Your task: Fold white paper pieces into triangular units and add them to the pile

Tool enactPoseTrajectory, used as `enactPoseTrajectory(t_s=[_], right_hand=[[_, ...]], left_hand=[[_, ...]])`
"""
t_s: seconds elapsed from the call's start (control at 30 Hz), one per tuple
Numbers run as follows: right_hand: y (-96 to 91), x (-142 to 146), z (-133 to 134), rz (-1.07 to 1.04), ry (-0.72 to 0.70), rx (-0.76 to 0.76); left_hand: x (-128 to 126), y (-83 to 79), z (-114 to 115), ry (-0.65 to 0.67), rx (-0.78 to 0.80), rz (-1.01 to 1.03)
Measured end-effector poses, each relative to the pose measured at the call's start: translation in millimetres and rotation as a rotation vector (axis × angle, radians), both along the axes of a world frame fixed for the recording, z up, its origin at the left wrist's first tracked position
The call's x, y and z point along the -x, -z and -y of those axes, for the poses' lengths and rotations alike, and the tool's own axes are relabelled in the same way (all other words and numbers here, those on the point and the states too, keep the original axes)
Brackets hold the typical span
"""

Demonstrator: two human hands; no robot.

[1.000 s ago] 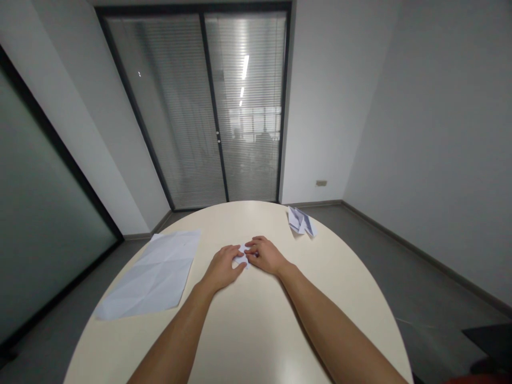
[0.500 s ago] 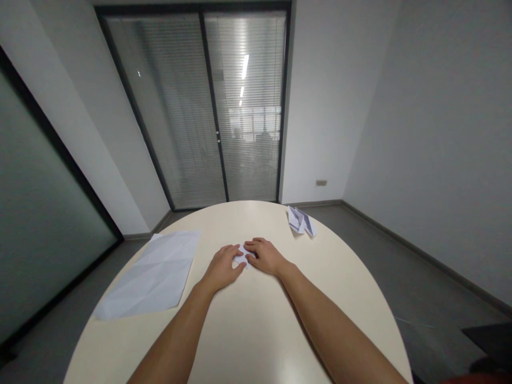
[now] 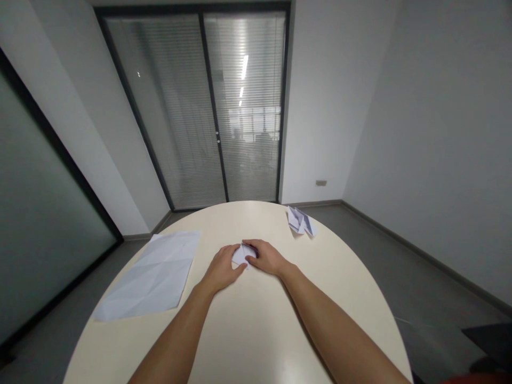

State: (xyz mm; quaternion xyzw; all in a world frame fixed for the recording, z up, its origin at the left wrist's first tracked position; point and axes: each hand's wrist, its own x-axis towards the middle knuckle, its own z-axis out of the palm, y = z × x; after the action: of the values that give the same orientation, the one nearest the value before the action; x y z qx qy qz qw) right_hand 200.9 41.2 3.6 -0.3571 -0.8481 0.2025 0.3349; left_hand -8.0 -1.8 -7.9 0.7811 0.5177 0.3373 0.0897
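— Head view: where does the small folded paper (image 3: 240, 256) lie?
— Pinched between both hands, left hand (image 3: 222, 269) just beside its near-left edge, right hand (image 3: 267, 257) closing over its right.
— Which is nearer?
— Both touch it.

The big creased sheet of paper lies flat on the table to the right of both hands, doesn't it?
Not quite. The head view shows the big creased sheet lying flat on the table to the left of both hands, beyond the left hand; the right hand is farther from it.

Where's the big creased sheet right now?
In the head view the creased sheet lies flat on the table near its left edge, left of the left hand.
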Motion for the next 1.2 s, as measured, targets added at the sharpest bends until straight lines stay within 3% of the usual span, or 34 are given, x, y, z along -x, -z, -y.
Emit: enactPoseTrajectory(t_s=[0.23,0.77,1.2], right_hand=[[-3.3,6.1,2.4,-0.146,-0.043,0.038],[-17.7,12.7,8.4,-0.136,0.011,-0.418],[-22.8,14.5,13.7,-0.127,0.043,-0.314]], left_hand=[[3.2,9.3,-5.3,-0.028,-0.008,0.068],[-6.5,-19.0,1.7,-0.094,-0.319,0.136],[-8.3,-20.7,4.5,-0.119,-0.308,0.110]])
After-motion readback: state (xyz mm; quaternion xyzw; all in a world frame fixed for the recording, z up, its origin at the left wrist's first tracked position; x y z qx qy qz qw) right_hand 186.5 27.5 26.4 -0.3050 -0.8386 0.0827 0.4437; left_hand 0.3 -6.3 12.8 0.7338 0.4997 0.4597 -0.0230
